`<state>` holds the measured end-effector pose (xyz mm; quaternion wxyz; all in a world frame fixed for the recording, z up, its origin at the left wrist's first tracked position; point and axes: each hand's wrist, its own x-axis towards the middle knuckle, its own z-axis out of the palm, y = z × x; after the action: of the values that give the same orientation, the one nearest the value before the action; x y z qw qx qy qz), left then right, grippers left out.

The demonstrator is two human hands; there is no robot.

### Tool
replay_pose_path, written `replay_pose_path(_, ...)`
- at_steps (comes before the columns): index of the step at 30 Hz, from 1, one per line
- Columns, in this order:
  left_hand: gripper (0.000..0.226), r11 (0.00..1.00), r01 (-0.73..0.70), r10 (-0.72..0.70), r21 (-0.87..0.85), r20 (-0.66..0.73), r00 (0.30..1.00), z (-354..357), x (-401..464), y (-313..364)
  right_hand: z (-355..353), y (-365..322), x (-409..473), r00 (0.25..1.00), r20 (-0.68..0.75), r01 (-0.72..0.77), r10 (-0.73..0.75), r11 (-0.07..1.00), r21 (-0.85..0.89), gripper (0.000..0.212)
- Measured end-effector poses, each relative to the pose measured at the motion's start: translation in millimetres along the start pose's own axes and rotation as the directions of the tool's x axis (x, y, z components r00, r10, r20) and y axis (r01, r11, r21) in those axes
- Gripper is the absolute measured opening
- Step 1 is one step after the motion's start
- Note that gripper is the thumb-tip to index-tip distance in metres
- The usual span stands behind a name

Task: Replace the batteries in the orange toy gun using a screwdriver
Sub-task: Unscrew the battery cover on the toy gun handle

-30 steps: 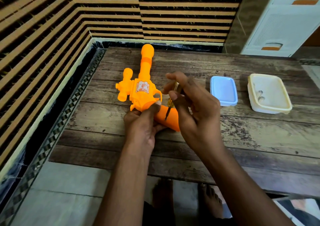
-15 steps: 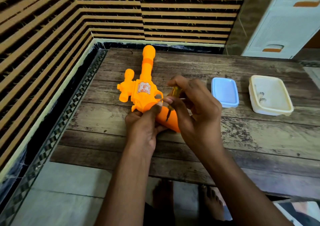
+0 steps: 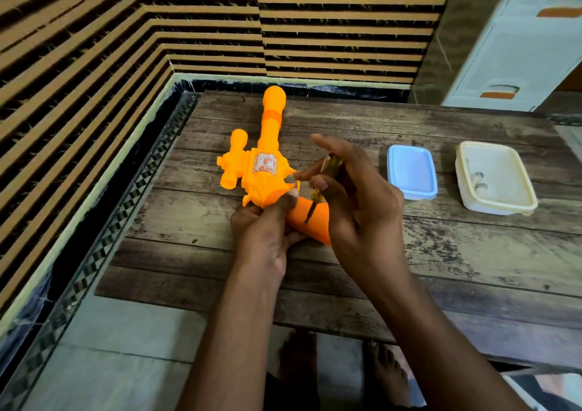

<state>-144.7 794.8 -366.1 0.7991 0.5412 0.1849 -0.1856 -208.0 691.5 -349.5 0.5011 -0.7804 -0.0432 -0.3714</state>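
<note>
The bright orange plastic toy gun [image 3: 263, 171] lies in the middle of the frame on the dark wooden plank table [image 3: 441, 253]. My left hand [image 3: 267, 231] grips its handle. My right hand [image 3: 352, 202] pinches the small yellow-handled screwdriver [image 3: 319, 183], its tip on the handle. A pale blue plastic lid [image 3: 411, 171] and a cream plastic box [image 3: 494, 177] sit right of them

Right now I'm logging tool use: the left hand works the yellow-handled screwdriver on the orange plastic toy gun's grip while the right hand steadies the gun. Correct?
Not quite: the hands are swapped. In the head view the right hand holds the yellow-handled screwdriver, tip on the orange plastic toy gun grip, while the left hand steadies the gun.
</note>
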Motion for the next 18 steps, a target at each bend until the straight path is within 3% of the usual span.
replay_pose_path(3, 0.025, 1.0, -0.008, 0.008, 0.004, -0.014, 1.0, 0.7, -0.6, 0.5, -0.7, 1.6, -0.1, 1.0, 0.015, -0.021, 0.021, 1.0, 0.0, 0.029)
replay_pose_path(5, 0.021, 1.0, -0.008, 0.008, -0.005, 0.001, 1.0, 1.0, -1.1, 0.6, -1.1, 2.1, 0.5, 1.0, -0.006, -0.003, 0.003, 1.0, -0.016, 0.022)
replay_pose_path(8, 0.016, 1.0, 0.0, 0.0, -0.007, 0.004, 1.0, 0.7, -0.4, -0.3, -1.7, 3.0, 1.0, 0.999, -0.052, 0.001, -0.004, 0.998, -0.055, 0.025)
replay_pose_path(13, 0.03, 1.0, -0.002, 0.002, -0.011, -0.013, 1.0, 0.0, 1.3, -1.3, -3.8, 2.2, 2.3, 1.0, 0.01, 0.012, -0.012, 1.0, 0.003, 0.045)
replay_pose_path(18, 0.031, 1.0, -0.007, 0.007, -0.015, -0.013, 1.0, 1.4, -0.4, -0.6, -3.5, 1.8, 1.1, 0.999, -0.001, 0.037, -0.037, 0.998, -0.045, 0.033)
